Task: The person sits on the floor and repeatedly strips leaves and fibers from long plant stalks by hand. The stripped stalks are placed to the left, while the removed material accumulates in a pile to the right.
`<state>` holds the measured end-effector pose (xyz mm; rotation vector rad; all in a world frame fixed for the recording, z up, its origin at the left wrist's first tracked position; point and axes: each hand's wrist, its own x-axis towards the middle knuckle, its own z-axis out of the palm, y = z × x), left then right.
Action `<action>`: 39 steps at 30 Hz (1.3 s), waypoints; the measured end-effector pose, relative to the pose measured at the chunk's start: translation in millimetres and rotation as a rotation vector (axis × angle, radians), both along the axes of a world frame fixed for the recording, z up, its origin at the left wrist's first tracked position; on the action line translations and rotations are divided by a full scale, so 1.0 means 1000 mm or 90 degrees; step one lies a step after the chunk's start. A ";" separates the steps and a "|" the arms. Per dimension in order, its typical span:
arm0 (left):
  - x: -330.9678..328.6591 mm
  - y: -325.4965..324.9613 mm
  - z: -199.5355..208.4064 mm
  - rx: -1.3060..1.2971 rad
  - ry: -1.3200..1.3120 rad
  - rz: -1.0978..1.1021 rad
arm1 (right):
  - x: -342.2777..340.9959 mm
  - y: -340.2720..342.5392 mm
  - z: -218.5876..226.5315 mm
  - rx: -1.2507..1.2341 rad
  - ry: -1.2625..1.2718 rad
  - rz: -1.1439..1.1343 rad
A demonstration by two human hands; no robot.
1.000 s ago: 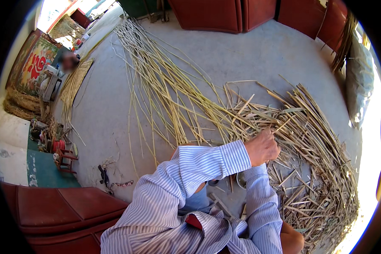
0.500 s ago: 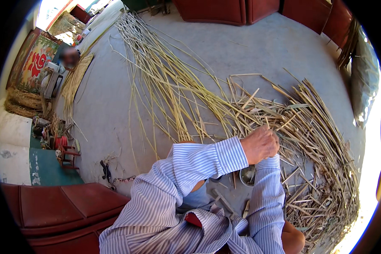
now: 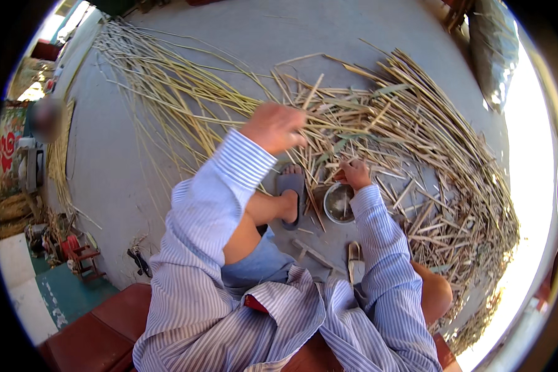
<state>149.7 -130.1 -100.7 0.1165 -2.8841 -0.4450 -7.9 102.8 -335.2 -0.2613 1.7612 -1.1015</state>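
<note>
My left hand (image 3: 276, 127) is up over the near ends of the long reed stalks (image 3: 198, 93). Motion smears its fingers, so whether they hold anything cannot be made out. Beside a round container of cloudy liquid (image 3: 339, 203), my right hand (image 3: 354, 174) is closed at the far rim with its fingers drawn together. Whatever it pinches, if anything, is too small to name. Short cut reed pieces (image 3: 378, 133) lie in a loose heap beyond both hands.
Broken reed scraps (image 3: 459, 242) spread along the right. A wooden strip (image 3: 319, 257) lies on the floor between my legs, near my sandal (image 3: 290, 195). Red padded seating (image 3: 105, 328) is at the lower left. Another person (image 3: 46, 121) is at the far left.
My hands, close together before, are now apart: the left has swung left and away, and the right is by the container. The view has shifted, bringing the container and sandal into sight.
</note>
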 end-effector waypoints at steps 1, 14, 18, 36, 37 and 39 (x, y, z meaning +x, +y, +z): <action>0.007 -0.016 0.005 0.021 -0.106 0.053 | -0.001 0.010 -0.002 0.059 0.066 0.082; 0.027 -0.069 -0.010 0.063 -0.264 0.294 | -0.124 0.110 0.046 0.499 0.498 0.518; 0.011 -0.076 -0.036 0.052 -0.318 0.284 | -0.154 0.227 0.023 0.703 0.535 0.938; 0.055 -0.101 -0.159 0.631 -0.213 0.703 | -0.036 -0.073 0.112 -0.100 0.831 0.480; 0.055 -0.107 -0.153 0.681 -0.170 0.730 | -0.037 -0.075 0.133 -0.112 0.834 0.469; 0.043 -0.105 -0.129 0.717 0.026 0.772 | -0.040 -0.075 0.167 -0.120 0.838 0.436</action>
